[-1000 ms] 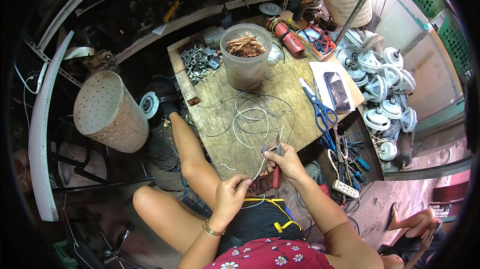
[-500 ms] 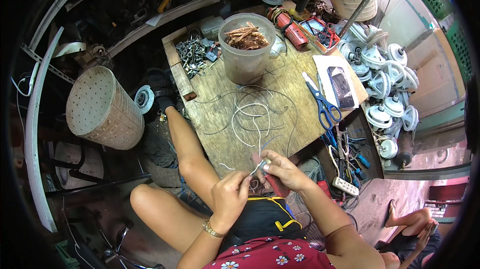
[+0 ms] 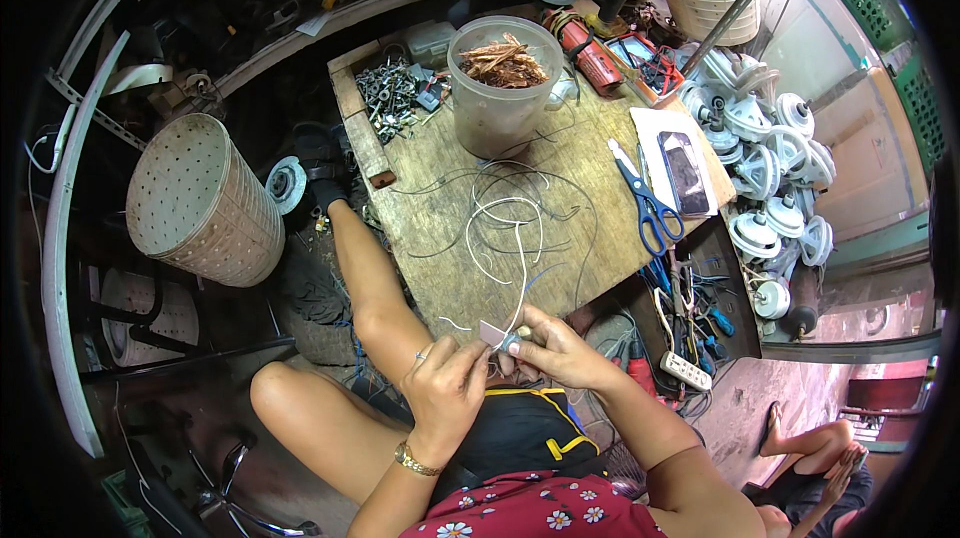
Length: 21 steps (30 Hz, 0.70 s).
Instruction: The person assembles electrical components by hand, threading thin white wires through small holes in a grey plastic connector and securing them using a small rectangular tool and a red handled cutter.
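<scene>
1. Hands: close together over the lap, just off the table's (image 3: 420,263) near edge. Left hand (image 3: 452,378) is pinched on the near end of the white wire (image 3: 524,278); right hand (image 3: 552,348) grips a flat blade (image 3: 491,333) by its lower end, thumb side against the wire.
2. Wire: runs from between the hands up onto the tabletop, near other loose loops (image 3: 541,233).
3. Step, my read: blade work on the insulation near that end. Fingers hide the contact, so can't confirm a cut or bare metal.
4. Next move calls for: left pinch firm, wire taut, blade at a shallow angle, light thumb pressure, edge clear of left fingertips.
5. Copper-coloured strands (image 3: 503,62) sit in the plastic bucket (image 3: 495,126), well apart from the hands.
</scene>
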### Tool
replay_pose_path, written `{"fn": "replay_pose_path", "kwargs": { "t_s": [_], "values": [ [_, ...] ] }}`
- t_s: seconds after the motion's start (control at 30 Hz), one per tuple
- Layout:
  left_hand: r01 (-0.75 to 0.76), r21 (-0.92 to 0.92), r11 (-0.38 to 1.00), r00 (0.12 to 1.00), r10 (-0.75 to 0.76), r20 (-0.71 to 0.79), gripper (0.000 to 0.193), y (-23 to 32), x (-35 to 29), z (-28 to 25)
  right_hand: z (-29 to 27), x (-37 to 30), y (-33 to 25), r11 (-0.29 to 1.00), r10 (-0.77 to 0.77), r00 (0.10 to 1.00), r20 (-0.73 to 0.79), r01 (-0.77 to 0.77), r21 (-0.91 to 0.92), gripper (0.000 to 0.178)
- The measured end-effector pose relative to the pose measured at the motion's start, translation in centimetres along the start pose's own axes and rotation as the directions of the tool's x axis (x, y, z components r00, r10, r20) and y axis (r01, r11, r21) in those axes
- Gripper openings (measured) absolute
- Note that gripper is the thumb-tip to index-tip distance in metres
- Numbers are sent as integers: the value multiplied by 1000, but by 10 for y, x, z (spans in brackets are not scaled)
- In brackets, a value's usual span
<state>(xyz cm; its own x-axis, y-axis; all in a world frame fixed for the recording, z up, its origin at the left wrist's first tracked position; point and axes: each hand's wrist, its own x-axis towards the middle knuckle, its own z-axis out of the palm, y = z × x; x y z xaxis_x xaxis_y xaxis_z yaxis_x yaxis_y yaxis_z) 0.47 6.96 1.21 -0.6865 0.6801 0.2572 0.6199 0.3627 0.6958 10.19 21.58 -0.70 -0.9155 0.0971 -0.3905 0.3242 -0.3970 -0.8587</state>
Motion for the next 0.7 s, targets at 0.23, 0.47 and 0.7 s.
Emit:
{"fn": "replay_pose_path", "kwargs": {
  "t_s": [0.23, 0.47, 0.7],
  "values": [
    [-81, 89, 993, 997, 82, -9, 15, 2, 1, -1, -2, 1, 6, 998, -18, 999, -30, 20, 60, 16],
    [-110, 133, 985, 994, 110, 12, 17, -2, -4, -1, -6, 2, 8, 983, 53, 998, -27, -47, 175, 18],
    [-112, 151, 982, 994, 110, 22, 17, -6, -10, -6, -7, 5, 10, 983, 56, 998, -31, -49, 175, 15]
  ]
}}
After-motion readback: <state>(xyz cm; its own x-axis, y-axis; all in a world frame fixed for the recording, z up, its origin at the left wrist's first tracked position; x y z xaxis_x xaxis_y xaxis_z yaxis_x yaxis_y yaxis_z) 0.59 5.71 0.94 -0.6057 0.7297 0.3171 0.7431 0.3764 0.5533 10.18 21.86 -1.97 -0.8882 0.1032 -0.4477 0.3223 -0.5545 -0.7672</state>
